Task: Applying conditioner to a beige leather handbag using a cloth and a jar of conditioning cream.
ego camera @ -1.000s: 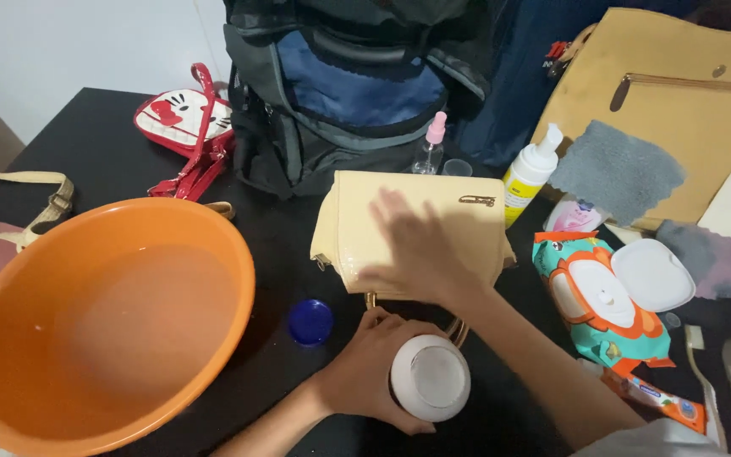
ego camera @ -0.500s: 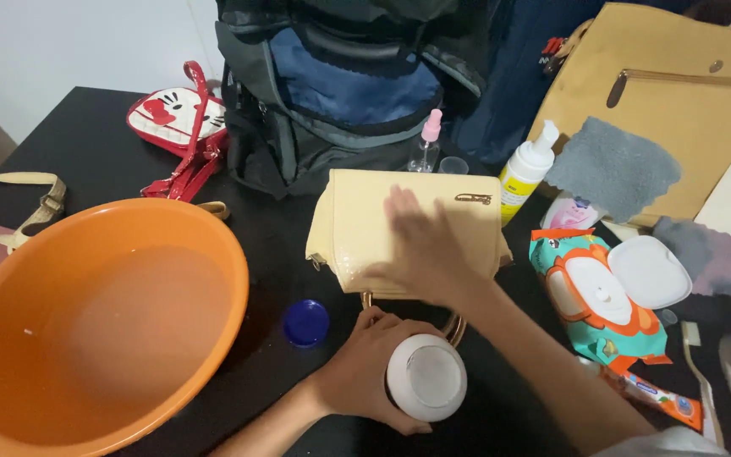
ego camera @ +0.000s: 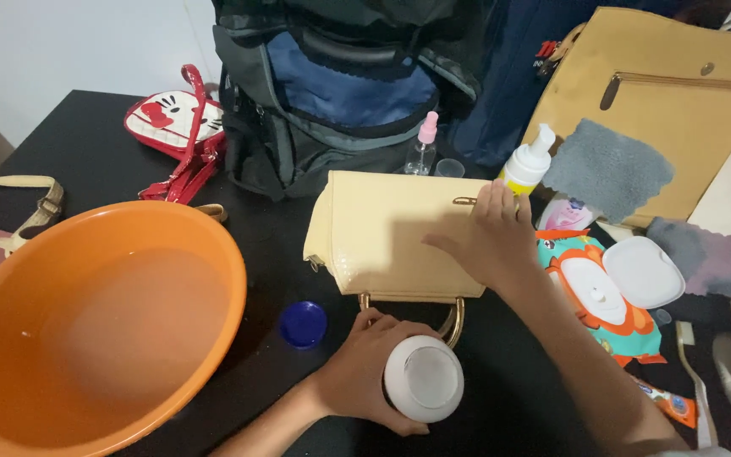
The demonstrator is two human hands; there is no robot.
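Observation:
A pale yellow handbag (ego camera: 382, 233) lies flat on the black table, its gold handle toward me. My right hand (ego camera: 484, 241) rests flat on the bag's right part, fingers spread near the top edge. My left hand (ego camera: 365, 368) grips a white round jar (ego camera: 423, 379) just below the bag's handle. A small blue cap (ego camera: 303, 324) lies on the table to the left of that hand.
A big orange basin (ego camera: 95, 322) holding water fills the left. Behind the bag stand a dark backpack (ego camera: 340, 93), a red-and-white pouch (ego camera: 171, 123), a small pink-topped spray bottle (ego camera: 422, 144) and a yellow pump bottle (ego camera: 526, 169). A wet-wipes pack (ego camera: 602, 296), a grey cloth (ego camera: 607, 169) and a tan tote (ego camera: 678, 93) sit right.
My right hand has slid rightward across the handbag toward its upper right corner. The left hand stays on the white jar.

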